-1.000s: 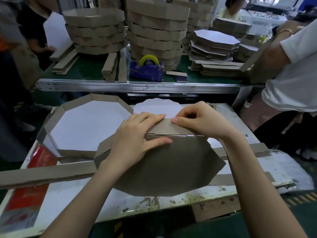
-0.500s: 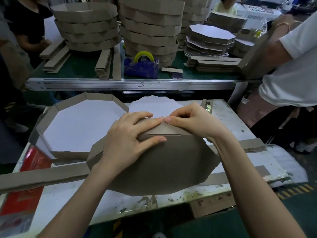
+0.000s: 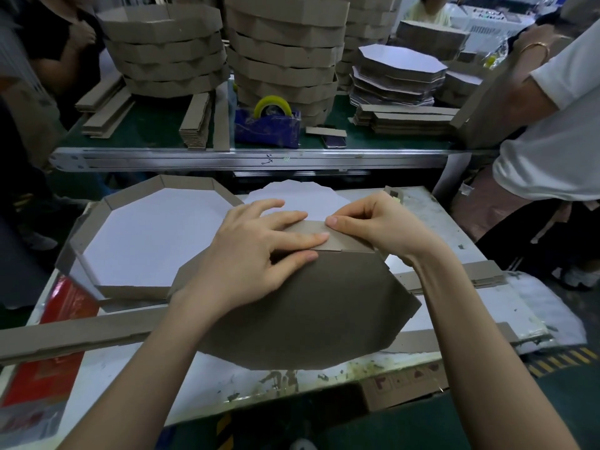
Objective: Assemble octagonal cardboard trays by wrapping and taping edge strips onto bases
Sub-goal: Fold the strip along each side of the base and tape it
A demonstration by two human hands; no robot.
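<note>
1. You're holding the octagonal base point(image 3: 308, 313) tilted, brown side up. Its near edge seems to be resting on the worktable point(image 3: 438, 222), and its far edge is raised, likely so you can see the seam.
2. Your left hand point(image 3: 256, 254) is lying flat on the base's far edge. Its straight fingers are pressing the edge strip point(image 3: 344, 243) down, probably to stop it springing off.
3. Your right hand point(image 3: 380, 225) is pinching the strip's top edge between thumb and curled fingers, apparently lining it up with the rim.
4. The finished tray point(image 3: 146, 241) is sitting just beside, left. The tape dispenser point(image 3: 269, 125) is sitting well apart on the far bench point(image 3: 156, 128); you're likely needing it next.
</note>
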